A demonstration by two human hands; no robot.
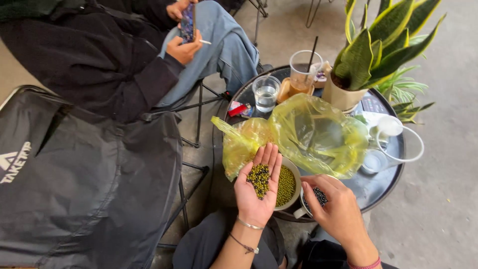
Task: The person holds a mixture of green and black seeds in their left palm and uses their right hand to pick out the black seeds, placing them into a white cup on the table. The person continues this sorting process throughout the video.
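Head view: left hand (259,187) lying palm-up, fingers apart, cradling mixed beans (259,179); right hand (334,206) is hovering over cup (312,199), fingers curled together, grip unclear.

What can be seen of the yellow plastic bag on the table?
The yellow plastic bag is thin, see-through and crinkled, lying slumped and loosely puffed across the round dark table. One twisted end trails off toward the table's near-left edge. It lies just behind the bowl of green beans and the open left hand, in front of the potted plant. Neither hand grips it.
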